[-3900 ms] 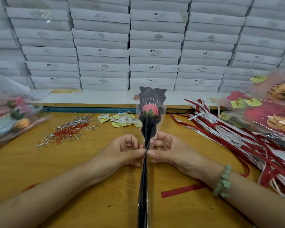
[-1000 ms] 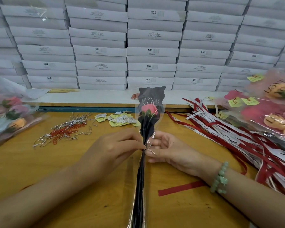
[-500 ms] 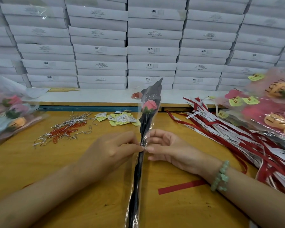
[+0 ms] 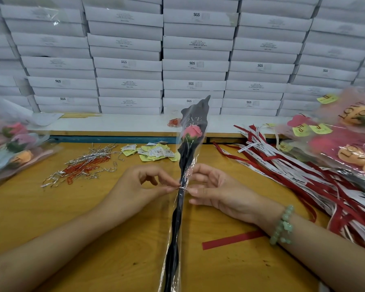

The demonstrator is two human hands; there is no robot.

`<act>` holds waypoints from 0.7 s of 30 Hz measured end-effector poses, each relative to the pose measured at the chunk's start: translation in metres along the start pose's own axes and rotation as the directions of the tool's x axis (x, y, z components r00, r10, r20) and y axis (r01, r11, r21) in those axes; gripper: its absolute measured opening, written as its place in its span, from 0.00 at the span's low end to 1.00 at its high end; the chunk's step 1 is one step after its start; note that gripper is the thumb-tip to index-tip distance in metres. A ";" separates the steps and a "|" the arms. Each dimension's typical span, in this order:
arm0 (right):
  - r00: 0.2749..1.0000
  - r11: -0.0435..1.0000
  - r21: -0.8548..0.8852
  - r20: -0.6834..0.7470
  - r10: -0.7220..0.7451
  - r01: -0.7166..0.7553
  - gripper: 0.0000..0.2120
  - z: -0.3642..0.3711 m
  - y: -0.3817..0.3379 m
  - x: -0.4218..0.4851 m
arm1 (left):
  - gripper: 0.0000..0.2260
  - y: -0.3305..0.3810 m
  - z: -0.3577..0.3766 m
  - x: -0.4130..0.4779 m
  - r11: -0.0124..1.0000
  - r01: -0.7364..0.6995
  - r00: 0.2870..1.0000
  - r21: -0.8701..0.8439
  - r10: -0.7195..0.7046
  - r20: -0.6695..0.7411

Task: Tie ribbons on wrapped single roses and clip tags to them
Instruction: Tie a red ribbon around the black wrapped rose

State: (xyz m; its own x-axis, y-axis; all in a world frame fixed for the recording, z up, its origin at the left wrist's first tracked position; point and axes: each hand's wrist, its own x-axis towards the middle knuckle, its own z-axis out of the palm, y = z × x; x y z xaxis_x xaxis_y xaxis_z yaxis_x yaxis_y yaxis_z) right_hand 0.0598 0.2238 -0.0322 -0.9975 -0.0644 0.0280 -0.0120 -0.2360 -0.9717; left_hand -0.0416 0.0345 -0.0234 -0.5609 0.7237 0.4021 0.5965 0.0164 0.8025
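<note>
A single pink rose (image 4: 191,132) in a clear sleeve with black "LOVE YOU" paper stands upright at the centre, its dark stem (image 4: 176,224) running down toward me. A thin silver twist tie (image 4: 183,188) circles the sleeve below the bloom. My left hand (image 4: 138,187) pinches the tie's left end with thumb and forefinger. On the other side, my right hand (image 4: 214,190) pinches the sleeve and tie, fingers curled. Red and white ribbons (image 4: 293,171) lie spread at the right. Small yellow and white tags (image 4: 154,152) sit behind my hands.
Silver and red twist ties (image 4: 82,165) are heaped at the left on the wooden table (image 4: 51,207). Wrapped roses (image 4: 15,144) are piled far left, tagged roses (image 4: 346,140) far right. One red ribbon strip (image 4: 232,239) lies near my right wrist. White boxes (image 4: 194,60) are stacked behind.
The sleeve has been turned, so the black paper now shows edge-on. A silver tie that stuck out loosely a second ago is now wound tight round the stem between my fingertips.
</note>
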 end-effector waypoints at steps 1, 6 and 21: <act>1.000 1.000 0.004 0.002 0.002 -0.002 0.17 0.000 0.000 0.000 | 0.05 0.000 0.000 0.000 1.000 0.011 1.000 0.000 -0.011 -0.003; 1.000 1.000 0.002 0.013 -0.006 0.006 0.16 0.000 0.000 -0.001 | 0.10 -0.002 0.007 -0.003 1.000 0.013 1.000 -0.025 -0.014 -0.003; 0.999 0.995 -0.094 -0.021 -0.028 0.026 0.13 0.001 0.003 0.000 | 0.24 -0.003 0.019 -0.013 0.961 -0.173 0.985 0.215 0.174 0.014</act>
State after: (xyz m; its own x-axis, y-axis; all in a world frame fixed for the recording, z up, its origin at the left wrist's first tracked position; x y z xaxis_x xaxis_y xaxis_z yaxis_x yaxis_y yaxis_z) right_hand 0.0602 0.2217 -0.0349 -0.9980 -0.0374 0.0502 -0.0443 -0.1453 -0.9884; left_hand -0.0252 0.0381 -0.0389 -0.4404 0.7255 0.5289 0.7936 0.0392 0.6071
